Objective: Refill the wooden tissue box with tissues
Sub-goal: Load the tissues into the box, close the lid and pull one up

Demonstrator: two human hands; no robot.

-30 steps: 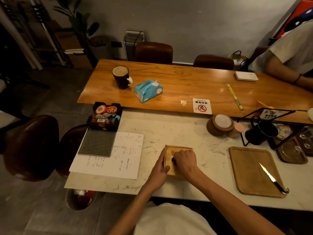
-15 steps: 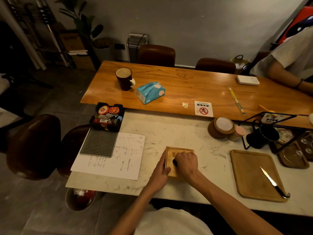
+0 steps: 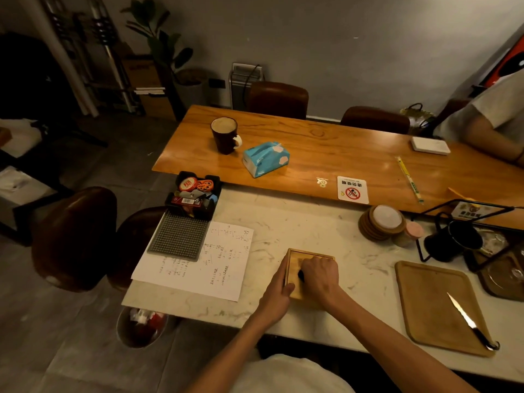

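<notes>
Wooden tissue box [image 3: 295,263]: sits on the white marble table [image 3: 283,222], near its front edge, lid on, just right of the handwritten sheet of paper [image 3: 198,268].
Left hand [image 3: 276,296]: pressed flat against the box's left side, fingers running along the wall, thumb hooked over the near corner of the lid. Bracing, not clenched.
Right hand [image 3: 319,276]: down on top of the lid, fingers curled over it beside the dark slot [image 3: 300,275]; whether they pinch anything is hidden.
Blue tissue pack [image 3: 265,158]: lies well apart on the orange wooden table [image 3: 340,154], just beside the dark mug [image 3: 225,134].
Right of the box: wooden tray [image 3: 425,302] with a knife [image 3: 470,324] lying on it.
Behind: stack of coasters [image 3: 381,222].
</notes>
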